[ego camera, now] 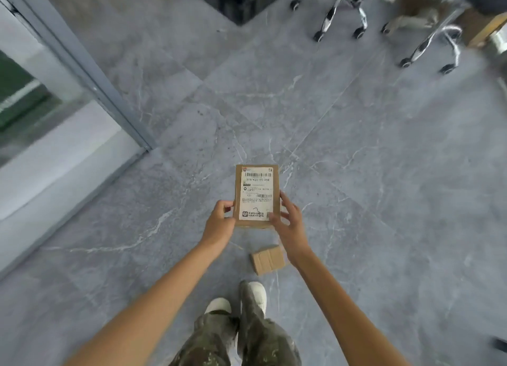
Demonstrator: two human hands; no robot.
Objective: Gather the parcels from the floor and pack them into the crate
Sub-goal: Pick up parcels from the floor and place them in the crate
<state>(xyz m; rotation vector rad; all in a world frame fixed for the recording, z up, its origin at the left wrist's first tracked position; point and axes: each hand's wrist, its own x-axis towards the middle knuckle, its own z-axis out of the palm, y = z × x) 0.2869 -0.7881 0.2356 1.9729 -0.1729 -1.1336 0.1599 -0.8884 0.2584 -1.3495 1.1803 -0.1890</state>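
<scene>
1. The left hand (219,220) is curled onto the near left edge of the labelled parcel (256,195). The thumb is laid on top and the fingers are tucked underneath.
2. The labelled parcel is held level above the floor (384,173), label up, clamped between the two sets of fingers, with its far end reaching past the fingertips. It is judged light and stiff. The glossy label may be slick under a thumb, so the bare cardboard edges are judged the safer hold.
3. The right hand (290,223) is spread along the right edge, with the thumb pressed on the label's near corner.
4. A small parcel (267,259) is left on the floor, below and well apart from the right fingers. It is judged light and rigid, and best pinched across opposite sides.
5. No crate is seen.
</scene>
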